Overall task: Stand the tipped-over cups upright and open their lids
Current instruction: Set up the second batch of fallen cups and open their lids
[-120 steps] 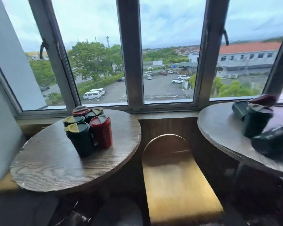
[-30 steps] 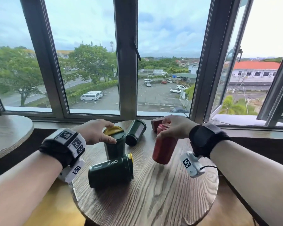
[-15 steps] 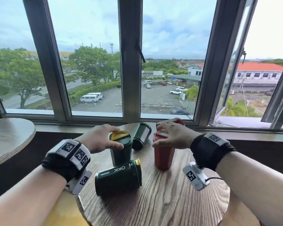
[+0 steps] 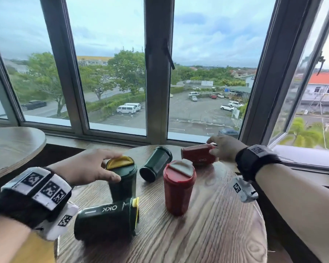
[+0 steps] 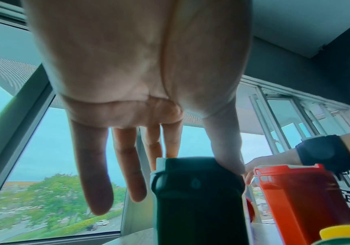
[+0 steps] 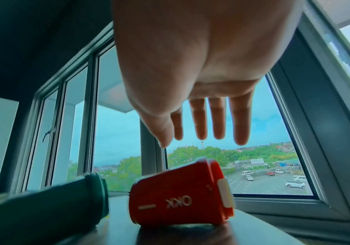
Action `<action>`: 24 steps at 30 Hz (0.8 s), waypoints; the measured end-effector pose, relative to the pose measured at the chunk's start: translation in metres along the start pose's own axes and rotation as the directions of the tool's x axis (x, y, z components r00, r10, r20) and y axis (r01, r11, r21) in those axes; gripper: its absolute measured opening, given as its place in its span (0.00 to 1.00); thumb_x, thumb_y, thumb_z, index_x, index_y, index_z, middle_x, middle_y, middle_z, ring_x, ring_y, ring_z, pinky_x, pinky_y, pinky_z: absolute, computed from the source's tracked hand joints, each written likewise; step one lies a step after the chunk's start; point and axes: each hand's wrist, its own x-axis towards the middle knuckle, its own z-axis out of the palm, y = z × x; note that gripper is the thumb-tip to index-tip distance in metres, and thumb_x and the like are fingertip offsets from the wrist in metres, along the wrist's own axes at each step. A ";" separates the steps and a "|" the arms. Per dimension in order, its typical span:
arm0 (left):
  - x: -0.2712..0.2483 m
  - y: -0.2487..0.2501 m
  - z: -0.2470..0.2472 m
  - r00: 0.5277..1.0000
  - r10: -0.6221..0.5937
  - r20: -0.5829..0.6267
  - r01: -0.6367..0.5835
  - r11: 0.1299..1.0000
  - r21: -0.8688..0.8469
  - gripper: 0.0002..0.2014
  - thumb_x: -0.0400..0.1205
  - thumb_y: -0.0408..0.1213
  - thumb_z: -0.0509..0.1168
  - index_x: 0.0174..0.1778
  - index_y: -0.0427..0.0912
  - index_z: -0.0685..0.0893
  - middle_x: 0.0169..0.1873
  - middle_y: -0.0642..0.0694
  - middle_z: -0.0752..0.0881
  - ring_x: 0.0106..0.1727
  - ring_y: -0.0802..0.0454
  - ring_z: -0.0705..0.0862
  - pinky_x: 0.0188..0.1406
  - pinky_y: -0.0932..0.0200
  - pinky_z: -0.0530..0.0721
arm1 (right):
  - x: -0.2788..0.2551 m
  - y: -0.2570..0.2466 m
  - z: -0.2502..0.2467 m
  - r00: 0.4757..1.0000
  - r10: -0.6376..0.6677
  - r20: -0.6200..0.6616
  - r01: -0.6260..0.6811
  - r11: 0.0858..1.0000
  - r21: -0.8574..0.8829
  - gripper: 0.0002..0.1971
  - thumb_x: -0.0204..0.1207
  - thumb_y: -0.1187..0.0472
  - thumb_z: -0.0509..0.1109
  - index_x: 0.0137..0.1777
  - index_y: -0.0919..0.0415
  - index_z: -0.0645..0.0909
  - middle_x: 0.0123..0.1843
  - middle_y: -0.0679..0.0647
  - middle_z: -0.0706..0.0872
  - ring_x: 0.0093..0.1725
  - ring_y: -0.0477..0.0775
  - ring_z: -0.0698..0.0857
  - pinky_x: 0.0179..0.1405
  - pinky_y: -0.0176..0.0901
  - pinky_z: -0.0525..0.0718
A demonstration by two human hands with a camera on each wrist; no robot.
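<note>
An upright green cup (image 4: 123, 179) (image 5: 197, 199) with a yellow lid stands at the table's left. My left hand (image 4: 87, 168) (image 5: 126, 157) is beside its top, fingers straight, thumb touching the lid rim. An upright red cup (image 4: 179, 190) (image 5: 295, 195) stands mid-table, its white flap raised. At the back right a red cup (image 4: 198, 155) (image 6: 178, 192) lies on its side. My right hand (image 4: 222, 147) (image 6: 201, 129) hovers open just above its lid end. Two more green cups lie tipped, one at the back (image 4: 156, 166) (image 6: 44, 203), one in front (image 4: 104, 222).
All the cups sit on a small round wooden table (image 4: 207, 234) against the window ledge. A second round table (image 4: 11, 145) is at the left. A window pane (image 4: 296, 103) stands ajar at the right. A yellow seat (image 4: 34, 249) shows at the lower left.
My right hand stood the red cup upright, let it go, then moved back and right over the tipped red cup. My left hand's fingers straightened at the green cup's top.
</note>
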 end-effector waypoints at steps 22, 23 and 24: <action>-0.013 0.011 0.005 0.991 -0.130 -0.030 0.125 0.984 -0.125 0.55 0.46 0.79 0.75 0.74 0.70 0.78 0.62 0.65 0.87 0.61 0.60 0.84 0.56 0.67 0.79 | 0.034 0.017 0.008 0.942 -0.332 -0.046 0.329 0.890 0.315 0.40 0.58 0.58 0.86 0.72 0.46 0.75 0.61 0.50 0.81 0.57 0.53 0.83 0.49 0.44 0.86; -0.013 0.011 0.006 0.992 -0.119 -0.034 0.114 0.985 -0.133 0.55 0.45 0.80 0.74 0.74 0.70 0.78 0.61 0.64 0.87 0.60 0.61 0.84 0.53 0.70 0.78 | 0.029 0.011 0.003 0.937 -0.347 -0.047 0.341 0.872 0.351 0.40 0.58 0.59 0.86 0.72 0.46 0.76 0.61 0.49 0.83 0.55 0.51 0.84 0.47 0.43 0.87; -0.014 0.011 0.006 0.993 -0.112 -0.034 0.106 0.984 -0.142 0.54 0.46 0.79 0.75 0.73 0.70 0.78 0.61 0.63 0.88 0.60 0.61 0.85 0.51 0.73 0.78 | 0.023 0.005 -0.002 0.929 -0.368 -0.035 0.355 0.862 0.361 0.39 0.58 0.59 0.86 0.71 0.46 0.77 0.59 0.48 0.84 0.53 0.49 0.85 0.45 0.41 0.86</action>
